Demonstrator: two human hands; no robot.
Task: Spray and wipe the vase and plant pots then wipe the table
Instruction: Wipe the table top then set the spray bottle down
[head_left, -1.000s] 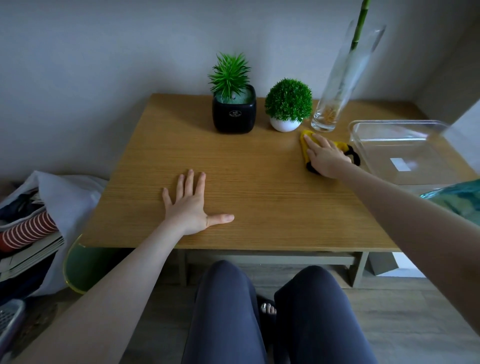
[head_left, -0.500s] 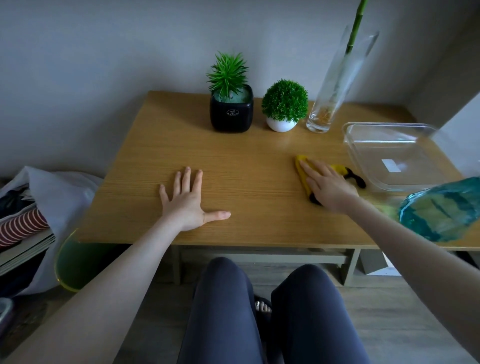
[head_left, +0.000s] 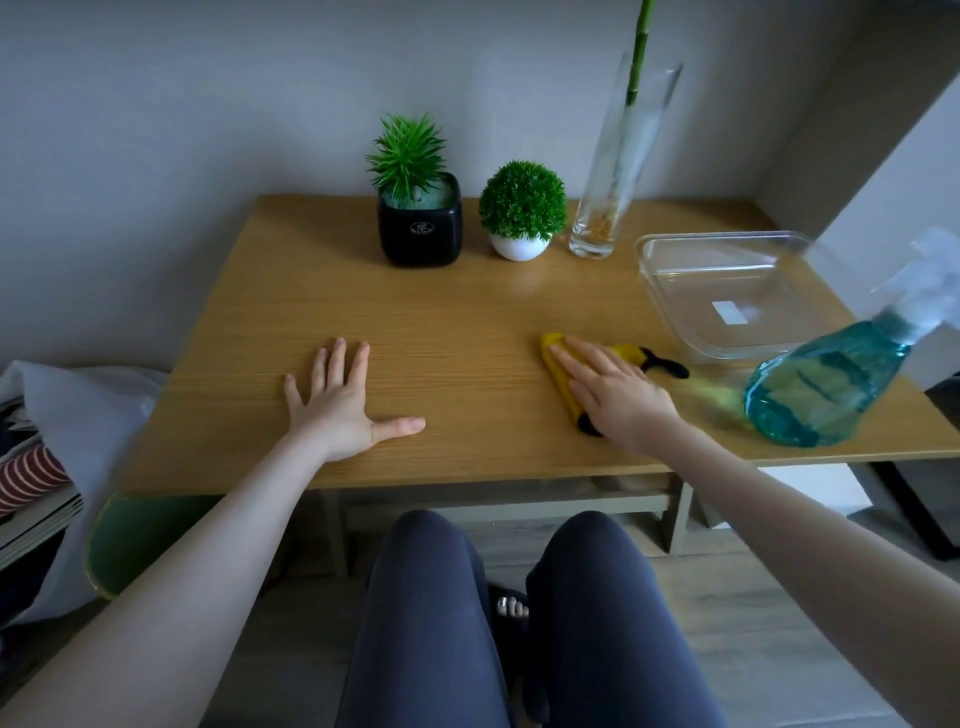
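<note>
1. Head view, far left: a white bag (head_left: 88, 410) and striped fabric (head_left: 28, 470) sat beside the table (head_left: 415, 332), cut off by the frame edge.
2. Left hand (head_left: 337, 402) lay flat on the wood, fingers straight and spread, grasping nothing.
3. At the back stood the black pot (head_left: 420, 228) with its spiky plant, then the white pot (head_left: 518, 247) with its round bush just beside it, then the tall glass vase (head_left: 605, 208) with a green stem rising out of shot.
4. Right hand (head_left: 615, 395) pressed flat, fingers straight, on the yellow cloth (head_left: 558, 369) near the front middle of the table, pinning it rather than clutching it.
5. Further right: a clear plastic tub (head_left: 727, 291), then the blue spray bottle (head_left: 826, 384), blurred at the front right corner.
6. Judgement: this looked like the final stage, wiping the table; whether pots and vase were already cleaned, I couldn't tell.
7. Hard to read: most of the cloth under the palm, the bottle's nozzle, the vase's top.
</note>
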